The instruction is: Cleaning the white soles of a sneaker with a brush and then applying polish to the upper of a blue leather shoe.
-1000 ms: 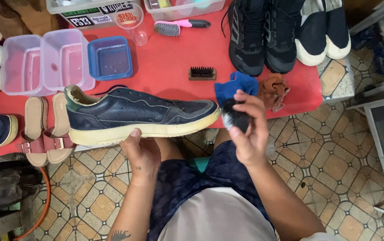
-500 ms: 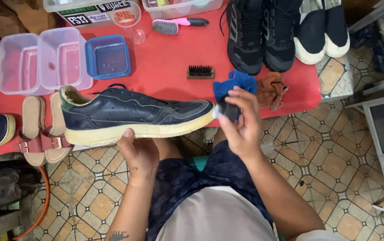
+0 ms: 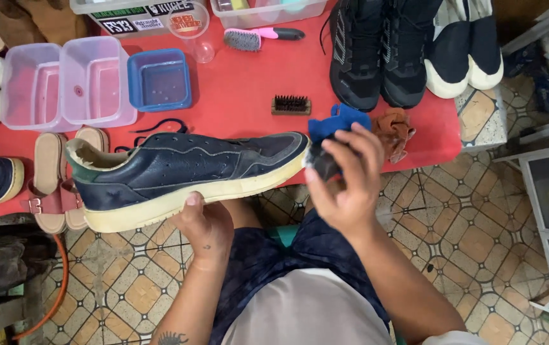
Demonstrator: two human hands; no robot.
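Closest to the person, the left hand (image 3: 203, 223) holds up a dark blue leather sneaker with a cream rubber sole (image 3: 185, 176). Its grip is clamped on the sole from below, with the thumb on the sole's edge. The sneaker lies on its side over the near edge of the red desk (image 3: 242, 96), toe pointing to 3 o'clock.

Just at 3 o'clock from the toe, the right hand (image 3: 344, 182) has its grip closed around a small dark cloth (image 3: 323, 161), which touches the toe tip.

Behind that hand, at 12 o'clock, lies a bright blue rag (image 3: 335, 121), and a rusty orange rag (image 3: 394, 131) sits beside it.

A small wooden brush with black bristles (image 3: 290, 105) rests a bit farther back.

At 9 o'clock from the sneaker are pink sandals (image 3: 51, 176).

Farther off stand two clear pink plastic tubs (image 3: 63, 83), a blue square plastic tub (image 3: 159, 80), and a pair of black sport shoes (image 3: 376, 51).

At the far edge lies a brush with a pink handle (image 3: 258, 37).
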